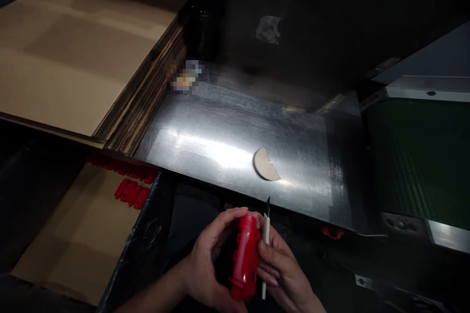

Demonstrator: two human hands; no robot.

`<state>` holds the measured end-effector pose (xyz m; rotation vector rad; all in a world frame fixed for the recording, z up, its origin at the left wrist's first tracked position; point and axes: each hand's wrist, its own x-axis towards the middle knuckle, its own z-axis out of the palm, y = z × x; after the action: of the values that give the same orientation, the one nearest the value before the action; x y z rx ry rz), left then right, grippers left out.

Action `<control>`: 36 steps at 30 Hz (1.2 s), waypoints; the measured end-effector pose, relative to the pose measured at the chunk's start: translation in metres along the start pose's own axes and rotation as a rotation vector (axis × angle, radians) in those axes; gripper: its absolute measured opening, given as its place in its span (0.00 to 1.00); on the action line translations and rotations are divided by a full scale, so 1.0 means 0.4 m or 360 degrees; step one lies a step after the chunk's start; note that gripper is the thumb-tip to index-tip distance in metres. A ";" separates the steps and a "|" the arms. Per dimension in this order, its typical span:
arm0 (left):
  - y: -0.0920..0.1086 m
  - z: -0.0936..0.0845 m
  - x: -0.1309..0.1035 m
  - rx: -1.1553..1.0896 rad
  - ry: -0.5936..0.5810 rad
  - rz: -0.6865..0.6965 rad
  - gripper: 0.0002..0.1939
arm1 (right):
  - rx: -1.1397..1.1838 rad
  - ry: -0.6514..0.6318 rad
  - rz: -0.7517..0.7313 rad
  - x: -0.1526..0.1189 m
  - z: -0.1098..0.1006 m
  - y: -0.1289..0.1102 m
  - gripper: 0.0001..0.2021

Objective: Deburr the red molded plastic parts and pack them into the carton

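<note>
Held upright between my hands, in front of the metal table's near edge, is a red plastic cylindrical part [246, 259] with small tabs along its side. My left hand [207, 259] is closed on it, fingertips at its top end and thumb at its lower end. A craft knife [266, 232] with a white handle and a dark pointed blade is gripped in my right hand [281, 266], blade upward. Fingers of that hand also rest against the red part. Just beyond, a pale half-round piece [266, 166] with a small notch lies on the metal table [205, 132].
Stacked cardboard sheets [84, 54] stand at the left. Below them, several red parts [132, 193] lie in rows on another cardboard sheet [73, 234]. A dark panel [312, 24] rises behind the table, and a green conveyor belt [422, 156] runs at the right.
</note>
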<state>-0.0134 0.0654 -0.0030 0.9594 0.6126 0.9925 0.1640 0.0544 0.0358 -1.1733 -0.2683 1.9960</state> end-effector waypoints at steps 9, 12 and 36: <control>0.064 -0.031 -0.086 0.0617 -0.0248 -0.0370 0.67 | -0.1174 0.0486 -0.0574 -0.055 -0.079 -0.054 0.20; 0.074 -0.029 -0.098 0.0556 -0.0300 -0.0426 0.64 | -0.1544 0.0145 -0.0338 -0.097 -0.074 -0.117 0.16; 0.114 0.006 -0.091 0.1000 -0.0389 -0.0126 0.63 | -0.2407 -0.0460 -0.0344 -0.104 0.057 -0.172 0.19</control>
<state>-0.0465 0.0415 0.0387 1.5699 0.7653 0.5986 0.1922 0.0748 0.1118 -1.4998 -2.1873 1.5758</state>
